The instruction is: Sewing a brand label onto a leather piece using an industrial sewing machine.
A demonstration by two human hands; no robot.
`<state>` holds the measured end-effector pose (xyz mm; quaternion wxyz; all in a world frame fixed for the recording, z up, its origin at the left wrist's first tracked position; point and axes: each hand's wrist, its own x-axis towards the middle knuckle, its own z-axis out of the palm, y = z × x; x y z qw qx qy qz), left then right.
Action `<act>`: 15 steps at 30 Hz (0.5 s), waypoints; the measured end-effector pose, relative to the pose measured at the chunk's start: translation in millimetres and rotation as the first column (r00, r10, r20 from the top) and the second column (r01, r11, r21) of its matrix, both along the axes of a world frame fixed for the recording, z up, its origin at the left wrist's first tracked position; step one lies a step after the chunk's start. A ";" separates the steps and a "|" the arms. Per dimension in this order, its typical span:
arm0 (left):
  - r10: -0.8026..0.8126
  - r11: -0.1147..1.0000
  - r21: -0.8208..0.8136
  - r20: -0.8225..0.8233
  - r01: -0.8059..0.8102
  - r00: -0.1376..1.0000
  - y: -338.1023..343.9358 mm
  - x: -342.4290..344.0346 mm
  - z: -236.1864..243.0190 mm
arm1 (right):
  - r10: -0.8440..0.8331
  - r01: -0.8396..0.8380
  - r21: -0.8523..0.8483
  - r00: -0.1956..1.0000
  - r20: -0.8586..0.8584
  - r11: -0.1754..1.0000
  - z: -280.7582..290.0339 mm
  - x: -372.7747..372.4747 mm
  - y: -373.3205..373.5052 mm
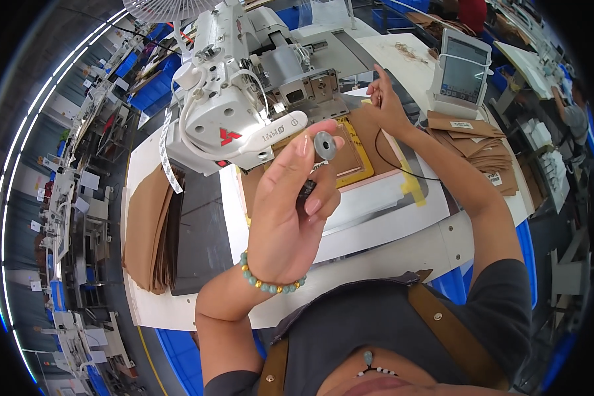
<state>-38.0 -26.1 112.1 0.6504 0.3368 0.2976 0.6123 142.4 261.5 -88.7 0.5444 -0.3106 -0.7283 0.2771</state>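
So the left hand (287, 204) is up in front of the big white sewing machine (218, 105), thumb and fingertip pinching a small grey metal disc (321, 139) with a hole in the middle. The disc is held in the air above the worktop (429, 247). There's also a dark little thing (306, 189) tucked in the curled fingers of that hand, too hidden to make out. Beaded bracelet (270, 288) on that wrist.

Right hand (389, 109) is reached out beside the machine head, index finger stretched out, the others loosely bent; can't tell if they're gripping anything. A yellow frame (359, 176) sits partly behind the left hand. One stack of brown pieces (146, 231) is on the left, another brown pile (472, 146) on the right, just below the tablet (464, 74).
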 end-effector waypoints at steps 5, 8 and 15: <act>-0.041 0.999 -0.010 0.006 0.041 0.999 5.5 4.5 -11.2 | 0.057 -0.018 -0.203 0.981 0.188 0.979 -23.5 22.3 27.2; 0.002 1.000 0.028 -0.065 0.000 0.998 2.7 -1.1 -8.9 | 0.097 -0.094 -0.029 0.989 0.114 0.995 82.5 -36.2 -2.0; 0.196 0.970 0.193 -0.247 -0.150 0.949 -1.5 2.7 17.3 | 0.365 -0.457 0.299 0.876 0.316 0.838 171.4 -160.8 25.5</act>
